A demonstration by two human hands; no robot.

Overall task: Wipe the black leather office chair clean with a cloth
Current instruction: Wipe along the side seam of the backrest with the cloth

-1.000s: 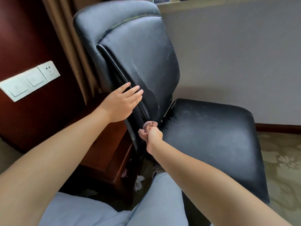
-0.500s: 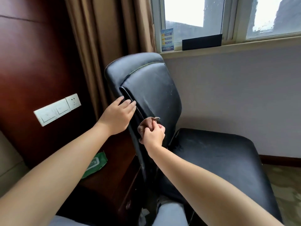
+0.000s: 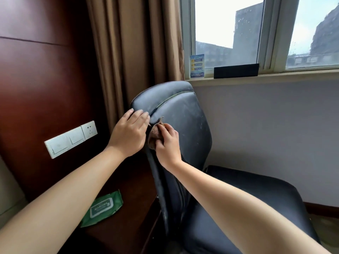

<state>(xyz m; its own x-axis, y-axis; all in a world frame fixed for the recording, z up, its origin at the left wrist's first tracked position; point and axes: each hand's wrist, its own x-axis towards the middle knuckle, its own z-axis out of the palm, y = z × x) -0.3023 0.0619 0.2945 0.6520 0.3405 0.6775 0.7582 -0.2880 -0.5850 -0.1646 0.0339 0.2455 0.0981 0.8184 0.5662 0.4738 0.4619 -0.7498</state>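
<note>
No text can be read with certainty. A white label with blurred lettering is seen on the green wipes pack (image 3: 102,207) at the near left, and illegible printed lines are carried by the blue card (image 3: 197,66) on the far windowsill.

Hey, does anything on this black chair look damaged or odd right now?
Yes. The black leather office chair has pale scuffs and whitish speckling down its backrest, so the leather looks worn or dusty. The right hand presses a bunched brown cloth on its left edge; the left hand steadies it.
</note>
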